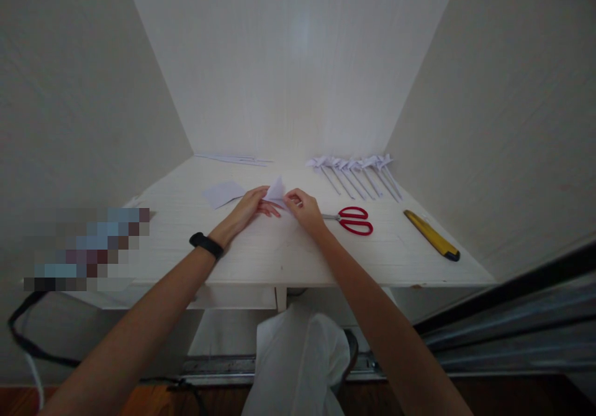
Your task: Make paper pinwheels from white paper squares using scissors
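Note:
A small white folded paper piece (276, 191) stands up between my two hands near the middle of the white table (261, 254). My left hand (251, 208), with a black band on its wrist, pinches the paper's left edge. My right hand (305, 210) pinches its right edge. Both hands rest low on the tabletop, fingers closed on the paper.
A flat white paper sheet (223, 193) lies left of my hands. Red-handled scissors (352, 220) and a yellow utility knife (432, 235) lie to the right. Several folded paper pieces on long stems (358, 172) line the back, thin paper strips (237, 158) at back left. Walls close in on three sides.

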### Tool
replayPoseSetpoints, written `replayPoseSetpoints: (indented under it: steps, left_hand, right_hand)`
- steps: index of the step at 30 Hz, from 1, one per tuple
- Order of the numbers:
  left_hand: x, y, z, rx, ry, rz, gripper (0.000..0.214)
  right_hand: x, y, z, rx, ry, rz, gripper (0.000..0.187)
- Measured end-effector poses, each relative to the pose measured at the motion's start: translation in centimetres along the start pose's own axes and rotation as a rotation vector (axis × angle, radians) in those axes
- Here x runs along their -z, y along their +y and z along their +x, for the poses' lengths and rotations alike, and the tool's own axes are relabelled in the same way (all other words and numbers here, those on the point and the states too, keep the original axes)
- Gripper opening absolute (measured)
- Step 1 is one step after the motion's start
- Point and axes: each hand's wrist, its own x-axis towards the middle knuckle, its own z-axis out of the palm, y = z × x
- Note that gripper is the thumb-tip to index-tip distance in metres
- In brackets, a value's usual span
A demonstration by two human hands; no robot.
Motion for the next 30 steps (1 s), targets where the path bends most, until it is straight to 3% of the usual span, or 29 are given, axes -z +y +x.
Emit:
replayPoseSetpoints:
  steps: [12,23,30]
  left_hand:
    - [-0.1,0.1,-0.2,-0.023,0.060,0.047,0.029]
    - [-0.4,0.5,-0.8,0.006,0.052,0.117,0.020]
    - [0.0,0.1,-0.6,0.036,0.126,0.151,0.020]
  right_hand:
    - [0.2,0.8,0.3,-0.034,0.130,0.050,0.025]
    - [-0.2,1.6,0.7,-0.075,0.105,0.168,0.026]
    - [-0.4,1.5,0.6,-0.135,0.001,0.252,0.025]
